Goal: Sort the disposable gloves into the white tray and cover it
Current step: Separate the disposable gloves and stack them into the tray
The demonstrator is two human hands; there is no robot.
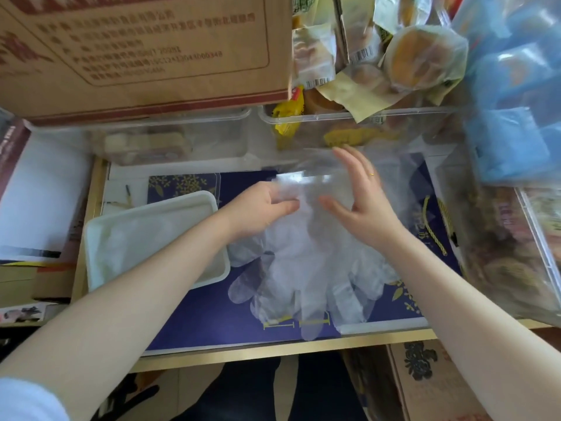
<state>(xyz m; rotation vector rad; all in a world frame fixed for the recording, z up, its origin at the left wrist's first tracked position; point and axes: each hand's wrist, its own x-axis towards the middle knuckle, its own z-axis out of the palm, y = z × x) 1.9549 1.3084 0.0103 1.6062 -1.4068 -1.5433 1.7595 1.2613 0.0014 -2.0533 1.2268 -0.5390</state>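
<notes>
While my left hand (264, 208) pinches the top edge of a clear disposable glove (291, 189), my right hand (361, 199) sits just beside it with fingers straight and loose, gripping nothing. Below both hands is the messy pile of gloves (306, 268) on the blue mat (194, 323). Under my left forearm is the white tray (145, 238), uncovered, with something clear and crinkly in it.

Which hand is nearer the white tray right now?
Left. The left hand grips the gloves just right of the white tray; the right hand hovers open farther right, beyond the left hand.
</notes>
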